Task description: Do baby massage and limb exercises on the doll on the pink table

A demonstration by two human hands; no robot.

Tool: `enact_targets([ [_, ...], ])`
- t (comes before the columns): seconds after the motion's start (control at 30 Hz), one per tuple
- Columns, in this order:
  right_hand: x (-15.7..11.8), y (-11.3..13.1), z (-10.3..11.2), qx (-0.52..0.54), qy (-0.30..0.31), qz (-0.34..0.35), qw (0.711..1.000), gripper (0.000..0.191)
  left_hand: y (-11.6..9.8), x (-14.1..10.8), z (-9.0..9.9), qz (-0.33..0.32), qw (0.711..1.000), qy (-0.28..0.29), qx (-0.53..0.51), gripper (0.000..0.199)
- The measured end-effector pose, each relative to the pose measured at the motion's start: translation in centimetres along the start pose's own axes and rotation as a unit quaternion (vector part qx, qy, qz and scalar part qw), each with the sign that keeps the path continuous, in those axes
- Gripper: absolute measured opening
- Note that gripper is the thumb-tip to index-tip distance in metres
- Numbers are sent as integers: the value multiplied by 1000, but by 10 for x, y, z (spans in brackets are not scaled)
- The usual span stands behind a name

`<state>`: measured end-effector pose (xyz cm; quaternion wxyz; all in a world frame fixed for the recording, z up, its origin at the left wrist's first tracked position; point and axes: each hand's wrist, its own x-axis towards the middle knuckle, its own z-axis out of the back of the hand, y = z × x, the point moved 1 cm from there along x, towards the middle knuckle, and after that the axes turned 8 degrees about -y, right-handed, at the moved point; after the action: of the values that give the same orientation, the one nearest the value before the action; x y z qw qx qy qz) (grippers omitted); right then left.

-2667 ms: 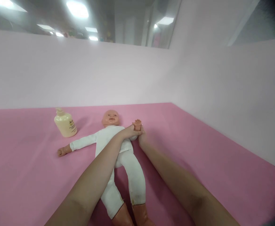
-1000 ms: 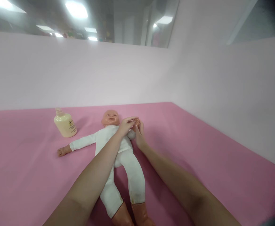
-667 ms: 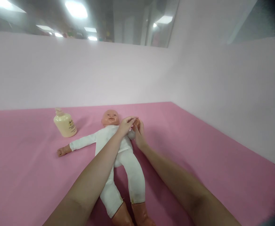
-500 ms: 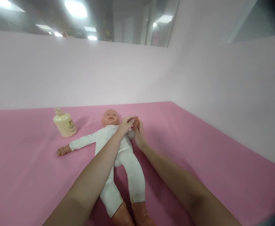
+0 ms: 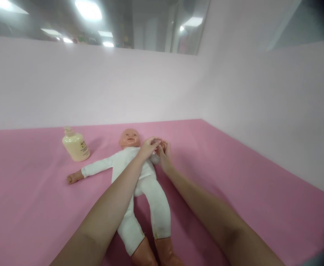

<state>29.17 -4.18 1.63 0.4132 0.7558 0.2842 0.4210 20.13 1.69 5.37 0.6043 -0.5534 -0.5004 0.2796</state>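
Observation:
A baby doll (image 5: 128,162) with a white cloth body lies face up, its head toward the wall. Both of my hands are at the doll's hand (image 5: 162,145) on the right side of the picture. My left hand (image 5: 150,145) reaches across the doll's chest, its fingers closed around the inner side of that small hand. My right hand (image 5: 165,157) grips it from the outer side, fingers curled and thumb toward the middle. My fingers partly hide the doll's hand and forearm. Its other arm (image 5: 98,167) is stretched out to the left.
A cream pump bottle (image 5: 77,147) stands left of the doll's head, above the outstretched arm. Pink covering (image 5: 220,159) spreads under everything. White walls (image 5: 123,85) rise behind and at the right, with a reflective window panel (image 5: 151,26) above.
My right hand's fingers have shifted slightly to the right and curled more around the doll's hand. My left hand, the doll's body and the bottle stay nearly where they were.

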Motion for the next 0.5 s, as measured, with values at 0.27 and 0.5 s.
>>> enact_targets([
  [0.27, -1, 6, -1, -4, -8, -14, 1000, 30, 1, 2, 0, 5, 1000, -2, -17, 19],
  [0.5, -2, 8, -2, -11, 0, -23, 1000, 29, 5, 6, 2, 34, 999, -11, -12, 12],
])
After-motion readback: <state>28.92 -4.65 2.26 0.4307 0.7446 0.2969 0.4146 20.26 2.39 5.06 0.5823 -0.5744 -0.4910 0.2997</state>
